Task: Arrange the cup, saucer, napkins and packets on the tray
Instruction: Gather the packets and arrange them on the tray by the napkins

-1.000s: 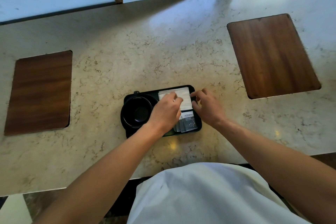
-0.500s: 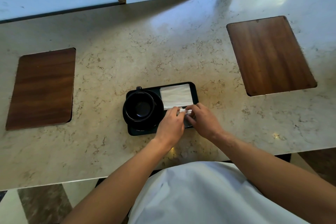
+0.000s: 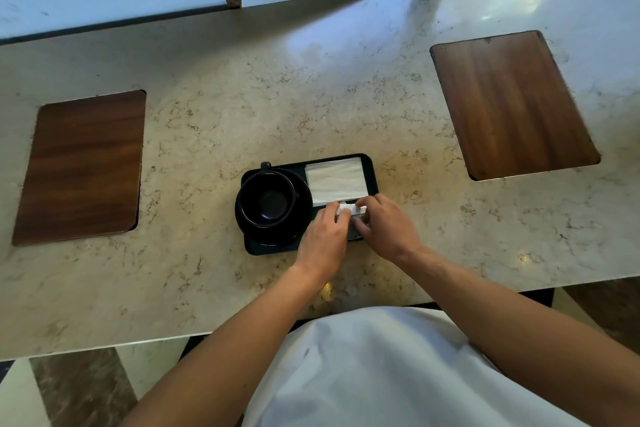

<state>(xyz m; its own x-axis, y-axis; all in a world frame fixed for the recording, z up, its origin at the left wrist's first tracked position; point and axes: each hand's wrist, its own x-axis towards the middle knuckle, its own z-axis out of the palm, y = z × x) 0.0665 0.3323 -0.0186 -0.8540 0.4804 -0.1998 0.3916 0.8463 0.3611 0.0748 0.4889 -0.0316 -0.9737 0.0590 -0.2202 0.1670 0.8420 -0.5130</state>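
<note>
On the tray [image 3: 371, 163], the packets [image 3: 354, 209] lie between both hands at the near right corner, long axis left-right. The left hand [image 3: 323, 239] and right hand [image 3: 389, 227] pinch them with curled fingers [image 3: 337, 211]. The napkins [image 3: 336, 180] lie just beyond, the cup [image 3: 268, 199] and saucer [image 3: 299, 218] left.

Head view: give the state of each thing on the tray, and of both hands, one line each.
Cup: upright, empty, on the saucer.
Saucer: flat on the tray's left half.
Napkins: flat in the tray's far right part.
Packets: on the tray's near right, pinched between both hands.
Tray: flat on the marble counter.
Left hand: fingers on the packets.
Right hand: fingers on the packets.
</note>
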